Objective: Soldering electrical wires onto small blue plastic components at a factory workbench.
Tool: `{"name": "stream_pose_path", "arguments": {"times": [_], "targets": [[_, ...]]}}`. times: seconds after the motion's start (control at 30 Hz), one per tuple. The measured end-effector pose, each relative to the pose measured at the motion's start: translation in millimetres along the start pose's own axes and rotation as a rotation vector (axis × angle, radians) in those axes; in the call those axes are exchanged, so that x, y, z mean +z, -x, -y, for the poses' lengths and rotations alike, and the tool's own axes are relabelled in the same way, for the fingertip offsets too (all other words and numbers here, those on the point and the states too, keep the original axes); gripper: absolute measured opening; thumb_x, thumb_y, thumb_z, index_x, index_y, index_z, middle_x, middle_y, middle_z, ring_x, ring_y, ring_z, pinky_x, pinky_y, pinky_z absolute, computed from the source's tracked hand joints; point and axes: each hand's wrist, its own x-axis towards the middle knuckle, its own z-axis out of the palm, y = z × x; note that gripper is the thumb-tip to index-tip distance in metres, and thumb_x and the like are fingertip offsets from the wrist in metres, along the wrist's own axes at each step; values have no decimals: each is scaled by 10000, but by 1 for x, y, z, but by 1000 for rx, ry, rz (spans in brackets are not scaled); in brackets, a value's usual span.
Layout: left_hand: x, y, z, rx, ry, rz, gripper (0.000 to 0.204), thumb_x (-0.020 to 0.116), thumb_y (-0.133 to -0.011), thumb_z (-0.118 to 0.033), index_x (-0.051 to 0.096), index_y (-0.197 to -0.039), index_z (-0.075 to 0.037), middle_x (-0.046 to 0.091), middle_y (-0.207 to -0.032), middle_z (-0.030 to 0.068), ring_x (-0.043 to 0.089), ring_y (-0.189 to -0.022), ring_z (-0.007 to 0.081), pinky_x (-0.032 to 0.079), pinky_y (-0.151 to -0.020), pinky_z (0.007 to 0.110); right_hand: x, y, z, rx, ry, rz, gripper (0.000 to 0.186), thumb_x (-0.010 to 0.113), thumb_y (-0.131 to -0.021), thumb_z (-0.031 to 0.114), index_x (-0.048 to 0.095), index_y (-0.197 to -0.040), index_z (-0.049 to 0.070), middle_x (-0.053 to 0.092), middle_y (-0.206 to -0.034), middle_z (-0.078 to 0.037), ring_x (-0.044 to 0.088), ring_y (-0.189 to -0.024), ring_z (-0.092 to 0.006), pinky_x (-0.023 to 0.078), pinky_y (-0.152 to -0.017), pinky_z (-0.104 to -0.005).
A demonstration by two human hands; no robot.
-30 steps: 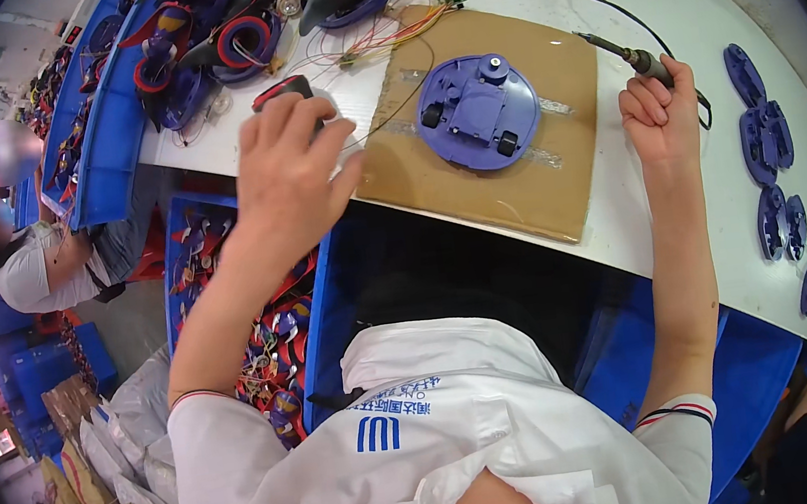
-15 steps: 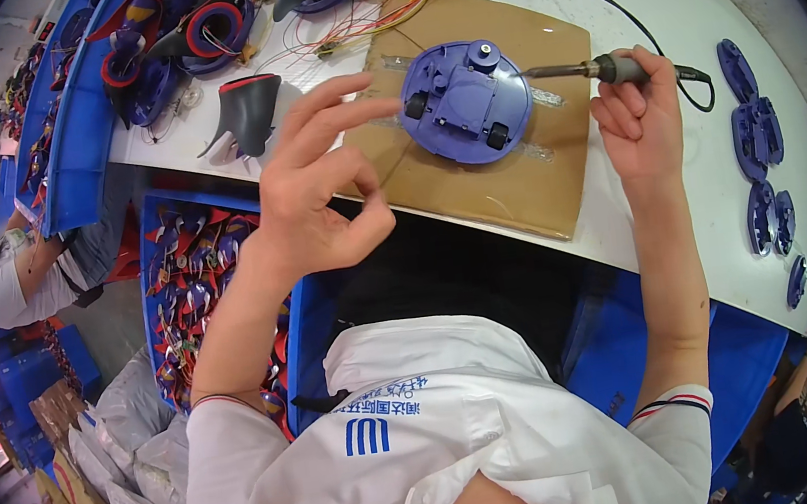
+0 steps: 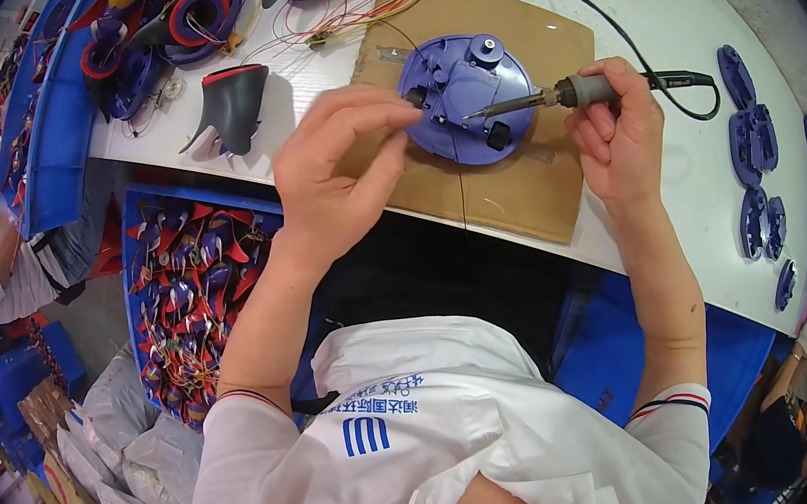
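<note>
A round purple plastic base (image 3: 470, 93) with two black wheels lies on the cardboard sheet (image 3: 548, 199). My right hand (image 3: 618, 125) grips a soldering iron (image 3: 590, 89) by its grey handle, and its metal tip is over the middle of the base. At the base's left edge, my left hand (image 3: 342, 164) has thumb and forefinger pinched together, slightly blurred. A thin dark wire (image 3: 460, 179) runs by these fingertips, across the base and down past the table edge. It seems to be in the pinch, though the exact contact is hard to see.
Left of the cardboard stands a dark grey, red-rimmed part (image 3: 237, 106). Loose wires (image 3: 326, 30) lie behind it. More purple bases (image 3: 748, 144) line the table's right side. A blue bin (image 3: 203, 297) of assembled parts sits below left. The iron's black cord (image 3: 622, 19) loops at back right.
The soldering iron has moved left and down, from the base's right edge to over its middle. My left hand has moved right to the base, its spread fingers now drawn together.
</note>
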Motion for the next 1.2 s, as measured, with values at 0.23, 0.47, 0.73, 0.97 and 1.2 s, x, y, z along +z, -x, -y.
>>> {"name": "stream_pose_path", "arguments": {"times": [0.23, 0.47, 0.73, 0.97, 1.2], "targets": [[3, 7, -16, 503, -528, 282, 129, 633, -710, -29, 648, -836, -53, 586, -901, 47, 534, -811, 198, 447, -733, 274, -12, -8, 12, -67, -61, -49, 268, 463, -941, 225, 598, -902, -3, 338, -465, 61, 217, -348, -24, 215, -372, -171], [18, 0, -16, 672, -616, 529, 83, 620, -719, -30, 606, -798, -49, 545, -894, 50, 509, -794, 194, 431, -706, 287, -13, -7, 10, -67, -107, 39, 275, 456, -941, 218, 595, -914, -18, 333, -462, 63, 205, -345, -18, 212, -371, -168], [14, 13, -13, 457, -362, 521, 167, 640, -670, 46, 595, -815, -23, 530, -783, 59, 481, -665, 186, 413, -603, 267, -6, 0, 6, -44, -28, 11, 260, 455, -944, 213, 599, -920, -2, 340, -470, 51, 208, -344, -24, 214, -370, -171], [20, 28, -22, -244, -21, -116, 204, 653, -672, 107, 619, -843, 2, 523, -650, 29, 413, -504, 131, 361, -472, 223, 0, 2, -1, -59, -16, 50, 262, 450, -956, 228, 601, -926, 16, 348, -478, 33, 226, -351, -35, 220, -370, -177], [20, 23, -1, -46, -347, -192, 152, 696, -694, 66, 646, -811, -18, 522, -616, 15, 382, -470, 97, 326, -445, 202, 10, 6, -7, -82, 19, 3, 265, 450, -966, 233, 598, -916, 19, 353, -486, 26, 232, -356, -41, 227, -371, -177]]}}
